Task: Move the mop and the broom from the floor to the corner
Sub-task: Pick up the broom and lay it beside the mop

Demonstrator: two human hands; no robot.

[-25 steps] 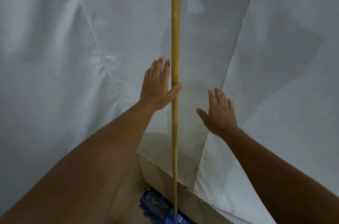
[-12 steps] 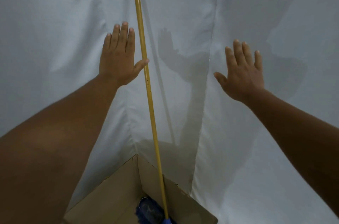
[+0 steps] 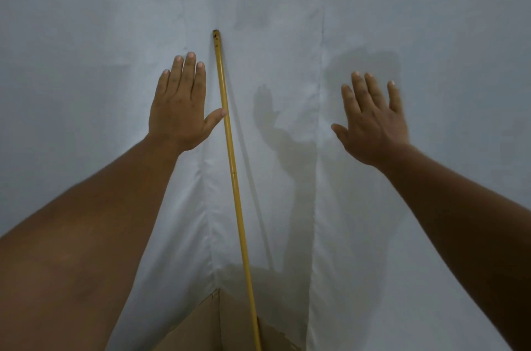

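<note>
A long yellow wooden handle (image 3: 233,172) stands almost upright in the corner, its top end resting against the white sheet. Its lower end runs out of the bottom of the view, so the head is hidden and I cannot tell whether it is the mop or the broom. My left hand (image 3: 181,109) is flat and spread just left of the handle, the thumb tip touching the stick. My right hand (image 3: 373,123) is spread and empty, well to the right of the handle. No second tool is in view.
White sheets (image 3: 86,63) hang over both walls and meet in a fold behind the handle. Brown cardboard (image 3: 201,324) lines the bottom of the corner beneath them. Shadows of the hands and the stick fall on the cloth.
The view has tilted upward: the handle's top end now shows and the blue head has left the bottom edge. Both hands stay spread, and the right hand has moved farther from the stick.
</note>
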